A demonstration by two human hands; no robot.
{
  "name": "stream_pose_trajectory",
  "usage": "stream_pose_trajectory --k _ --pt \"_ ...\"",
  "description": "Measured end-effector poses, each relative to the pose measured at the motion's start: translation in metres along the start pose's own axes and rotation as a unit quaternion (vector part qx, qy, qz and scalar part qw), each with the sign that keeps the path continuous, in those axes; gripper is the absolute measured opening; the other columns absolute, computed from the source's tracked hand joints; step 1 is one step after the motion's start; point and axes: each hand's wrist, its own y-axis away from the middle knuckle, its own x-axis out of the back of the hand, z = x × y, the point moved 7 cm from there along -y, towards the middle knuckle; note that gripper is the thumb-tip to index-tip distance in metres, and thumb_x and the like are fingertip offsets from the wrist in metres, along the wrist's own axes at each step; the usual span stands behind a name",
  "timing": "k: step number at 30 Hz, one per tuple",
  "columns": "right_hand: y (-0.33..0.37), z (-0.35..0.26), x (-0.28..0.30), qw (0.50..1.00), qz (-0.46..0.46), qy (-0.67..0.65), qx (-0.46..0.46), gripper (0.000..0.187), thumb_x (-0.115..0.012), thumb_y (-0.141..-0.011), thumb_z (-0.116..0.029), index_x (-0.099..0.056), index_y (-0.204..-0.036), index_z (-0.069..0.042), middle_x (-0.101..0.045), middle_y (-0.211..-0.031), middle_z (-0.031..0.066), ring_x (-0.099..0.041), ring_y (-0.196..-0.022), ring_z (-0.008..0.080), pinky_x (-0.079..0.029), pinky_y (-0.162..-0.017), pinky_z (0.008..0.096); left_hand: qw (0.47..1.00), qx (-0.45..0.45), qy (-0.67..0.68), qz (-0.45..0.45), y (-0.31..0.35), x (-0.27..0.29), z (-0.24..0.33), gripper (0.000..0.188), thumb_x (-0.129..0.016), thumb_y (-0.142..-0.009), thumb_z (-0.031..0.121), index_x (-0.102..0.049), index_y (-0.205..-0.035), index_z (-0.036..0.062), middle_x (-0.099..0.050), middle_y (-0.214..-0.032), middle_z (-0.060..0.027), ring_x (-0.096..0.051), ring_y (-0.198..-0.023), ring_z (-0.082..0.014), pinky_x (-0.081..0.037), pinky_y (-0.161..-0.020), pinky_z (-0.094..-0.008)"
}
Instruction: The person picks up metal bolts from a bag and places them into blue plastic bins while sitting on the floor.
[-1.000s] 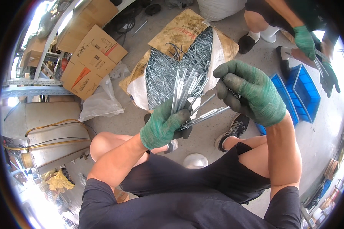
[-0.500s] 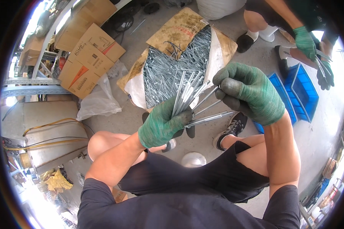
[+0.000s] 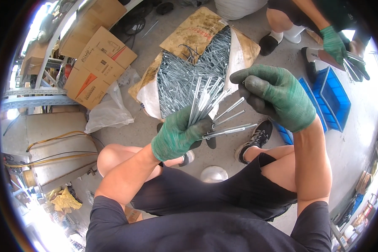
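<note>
My left hand [image 3: 176, 132], in a green glove with dark fingertips, is closed around a bunch of slim silvery metal rods [image 3: 206, 97]. Some rods point up in a cluster, while a few fan out to the right past the thumb. Above and right of their tips is my right hand [image 3: 283, 94], gloved the same way. Its thumb and fingers are bent together in a pinch, with a tiny glint at the tips too small to name. It stands apart from the rods. Beyond my hands lies an opened sack [image 3: 149, 94] heaped with many similar metal rods [image 3: 176, 84].
Blue plastic crates [image 3: 332, 98] stand on the floor to the right. A co-worker's gloved hand [image 3: 334, 46] holds similar rods at the upper right. Cardboard boxes [image 3: 98, 69], a clear plastic bag [image 3: 109, 111] and a metal cabinet [image 3: 59, 143] are on the left.
My right hand has lifted slightly off the end of a rod, which stays fanned out in my left hand. The co-worker's lower hand has moved up beside the other one.
</note>
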Motion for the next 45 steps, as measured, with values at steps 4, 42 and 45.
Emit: stream_pose_trajectory --k 4,42,45 --pt "0.002 -0.005 -0.010 0.999 -0.003 -0.034 0.013 0.029 -0.066 -0.097 -0.020 -0.068 -0.119 -0.001 -0.059 -0.079 -0.0011 -0.054 -0.066 0.0050 -0.045 -0.058 0.0189 1.000 -0.009 -0.005 -0.023 -0.002 -0.001 -0.004 0.044 -0.058 -0.104 0.040 -0.064 -0.119 -0.0009 -0.068 -0.101 -0.0036 -0.059 -0.087 -0.0087 -0.049 -0.074 -0.0250" --pt "0.001 0.014 -0.023 0.985 -0.114 -0.098 -0.087 0.036 -0.077 -0.086 -0.021 -0.060 -0.113 -0.005 -0.060 -0.090 0.0000 -0.054 -0.071 0.0046 -0.044 -0.057 0.0189 0.996 -0.064 -0.054 0.004 -0.003 -0.006 0.007 0.027 -0.061 -0.103 0.028 -0.067 -0.100 0.0020 -0.069 -0.077 -0.0067 -0.062 -0.068 -0.0122 -0.048 -0.060 -0.0298" --pt "-0.001 0.017 -0.023 0.989 -0.115 -0.068 -0.067 0.033 -0.074 -0.087 -0.023 -0.061 -0.111 -0.004 -0.060 -0.089 0.0003 -0.053 -0.070 0.0054 -0.042 -0.055 0.0200 0.998 -0.060 -0.029 0.000 -0.002 -0.008 0.005 0.030 -0.059 -0.103 0.030 -0.067 -0.099 0.0016 -0.069 -0.077 -0.0064 -0.061 -0.068 -0.0125 -0.048 -0.060 -0.0306"
